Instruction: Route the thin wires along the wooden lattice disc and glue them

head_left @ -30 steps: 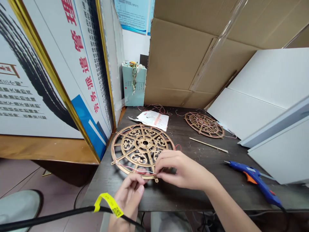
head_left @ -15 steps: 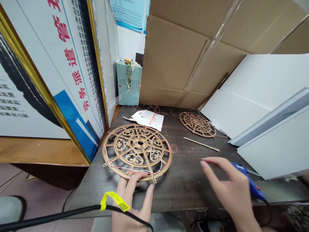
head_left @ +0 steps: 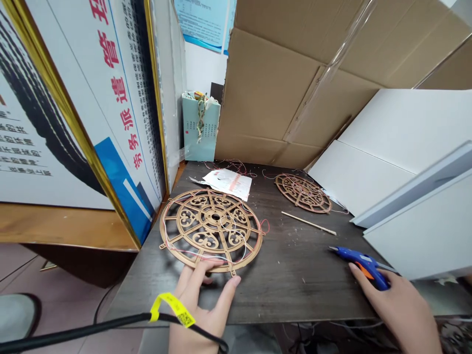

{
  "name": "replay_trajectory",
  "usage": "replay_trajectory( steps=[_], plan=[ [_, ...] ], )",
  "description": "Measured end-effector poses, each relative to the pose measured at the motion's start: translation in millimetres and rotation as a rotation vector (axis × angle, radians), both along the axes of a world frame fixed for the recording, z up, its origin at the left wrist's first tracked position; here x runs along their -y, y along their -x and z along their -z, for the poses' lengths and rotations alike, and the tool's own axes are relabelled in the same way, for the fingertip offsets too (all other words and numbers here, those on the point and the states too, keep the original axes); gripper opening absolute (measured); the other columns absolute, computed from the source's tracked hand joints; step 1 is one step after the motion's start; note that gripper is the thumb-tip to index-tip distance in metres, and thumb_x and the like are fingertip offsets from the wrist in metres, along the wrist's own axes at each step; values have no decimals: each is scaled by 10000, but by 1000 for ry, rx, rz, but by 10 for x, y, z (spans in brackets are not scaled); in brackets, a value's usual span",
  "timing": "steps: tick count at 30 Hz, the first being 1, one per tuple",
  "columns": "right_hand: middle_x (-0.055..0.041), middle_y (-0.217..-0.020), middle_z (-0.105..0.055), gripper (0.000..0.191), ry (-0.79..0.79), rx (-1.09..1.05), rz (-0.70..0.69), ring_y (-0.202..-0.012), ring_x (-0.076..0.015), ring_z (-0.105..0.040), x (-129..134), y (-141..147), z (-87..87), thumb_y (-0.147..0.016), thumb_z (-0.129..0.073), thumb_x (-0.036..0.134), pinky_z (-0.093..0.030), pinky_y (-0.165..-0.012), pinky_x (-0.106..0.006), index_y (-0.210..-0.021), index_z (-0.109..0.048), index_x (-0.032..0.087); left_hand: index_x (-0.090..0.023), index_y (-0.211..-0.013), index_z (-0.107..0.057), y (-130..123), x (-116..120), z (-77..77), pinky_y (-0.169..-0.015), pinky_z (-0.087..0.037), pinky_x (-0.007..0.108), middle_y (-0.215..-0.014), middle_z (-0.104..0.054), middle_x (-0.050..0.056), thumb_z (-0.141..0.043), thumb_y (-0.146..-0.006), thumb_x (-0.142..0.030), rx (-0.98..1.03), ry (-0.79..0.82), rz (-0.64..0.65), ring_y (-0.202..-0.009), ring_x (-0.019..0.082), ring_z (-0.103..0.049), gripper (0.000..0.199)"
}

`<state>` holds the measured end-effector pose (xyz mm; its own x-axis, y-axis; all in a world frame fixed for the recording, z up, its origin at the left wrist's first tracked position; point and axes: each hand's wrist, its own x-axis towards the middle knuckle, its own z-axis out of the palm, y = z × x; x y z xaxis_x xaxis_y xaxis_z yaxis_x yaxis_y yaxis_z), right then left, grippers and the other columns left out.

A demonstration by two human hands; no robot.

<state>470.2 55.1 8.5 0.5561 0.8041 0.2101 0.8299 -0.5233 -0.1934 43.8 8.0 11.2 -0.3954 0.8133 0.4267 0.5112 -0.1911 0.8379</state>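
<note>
My left hand [head_left: 204, 305] grips the near rim of a round openwork wooden disc [head_left: 216, 202], one finger over the rim and the thumb by a small tab. The disc has spokes and scrolled cut-outs, and its near side looks raised off the table. Red and white thread [head_left: 243, 248] runs over it, with a red loop at its right. At the right, my right hand [head_left: 400, 305] closes around the handle of a blue hot glue gun [head_left: 357, 256] with an orange trigger. The gun's nozzle points left, and the palm hides its grip end.
A second wooden disc [head_left: 304, 193] lies at the back right, with a thin stick [head_left: 309, 223] before it. Behind the near disc are white paper [head_left: 236, 184] and loose red thread. Cardboard [head_left: 265, 93] and white panels [head_left: 372, 172] bound the dark table [head_left: 287, 290]. A black cable [head_left: 121, 322] crosses my left wrist.
My right hand has moved right and down, from above the table to the glue gun's handle, uncovering the nozzle. My left hand stays at the disc's rim. The view has shifted slightly.
</note>
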Motion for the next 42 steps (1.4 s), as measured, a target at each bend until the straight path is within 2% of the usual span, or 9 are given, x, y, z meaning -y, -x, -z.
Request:
replay_trajectory(
  steps=[5,7,9,11,13,15,18,28,42],
  plan=[
    [-184,-998,-729,761,125,-56,124,-959,-434,-693,-82,213,-117,-766,-480,865,-527,-768,-485,-1062,-671,190,-341,-1079,-670,-18,-5,-9,-766,-552,244,-1069,-701,-55,-796,-857,-389,-74,-63,-11,-808,138,-665,260],
    [-159,-943,-742,694,33,-100,121,-930,-432,-700,-33,431,-139,-731,-533,820,-526,-757,-475,-1039,-668,214,-333,-1089,-664,-13,-11,0,-766,-550,238,-1059,-709,-55,-797,-860,-367,-116,-100,-17,-810,136,-670,267],
    [-119,-875,-748,635,-156,-148,85,-873,-397,-712,56,751,-152,-698,-591,771,-530,-747,-451,-1021,-661,229,-317,-1102,-662,-7,-13,11,-776,-548,250,-1075,-707,-35,-791,-868,-365,-151,-120,-17,-828,148,-673,271],
    [-72,-839,-755,579,-341,-252,-76,-805,-319,-724,155,1146,-177,-666,-669,709,-538,-716,-379,-993,-670,231,-300,-1107,-667,-1,-12,19,-789,-548,265,-1096,-702,-11,-779,-877,-381,-178,-123,-7,-859,166,-676,269],
    [-33,-862,-752,467,-423,-299,-279,-726,-224,-703,229,1545,-226,-755,-701,605,-526,-663,-292,-1027,-683,225,-286,-1098,-677,6,-9,22,-788,-551,270,-1094,-698,3,-773,-881,-384,-192,-130,-2,-861,174,-678,256],
    [10,-782,-711,342,-489,-248,-457,-569,-142,-605,261,1873,-289,-825,-704,493,-488,-582,-243,-1020,-691,212,-269,-1086,-684,16,-6,21,-776,-558,270,-1083,-698,14,-773,-879,-364,-185,-141,2,-841,175,-681,244],
    [29,-725,-672,274,-584,-144,-651,-497,-107,-535,247,2152,-354,-863,-705,393,-464,-523,-224,-1036,-703,181,-265,-1074,-692,27,1,20,-768,-564,267,-1078,-699,19,-776,-872,-345,-167,-133,9,-840,176,-683,234],
    [-43,-937,-746,292,-654,-18,-689,-663,-155,-676,203,2214,-206,-904,-697,345,-566,-718,-269,-1120,-684,149,-266,-1062,-689,11,3,36,-781,-563,247,-1066,-693,5,-776,-872,-349,-160,-137,-8,-808,149,-675,225],
    [-21,-890,-709,195,-703,-9,-723,-682,-162,-671,229,2216,-181,-912,-698,285,-552,-700,-269,-1071,-646,184,-251,-1087,-663,123,-8,41,-762,-607,244,-1065,-717,36,-794,-855,-339,-279,-149,51,-864,168,-722,281]
  ],
)
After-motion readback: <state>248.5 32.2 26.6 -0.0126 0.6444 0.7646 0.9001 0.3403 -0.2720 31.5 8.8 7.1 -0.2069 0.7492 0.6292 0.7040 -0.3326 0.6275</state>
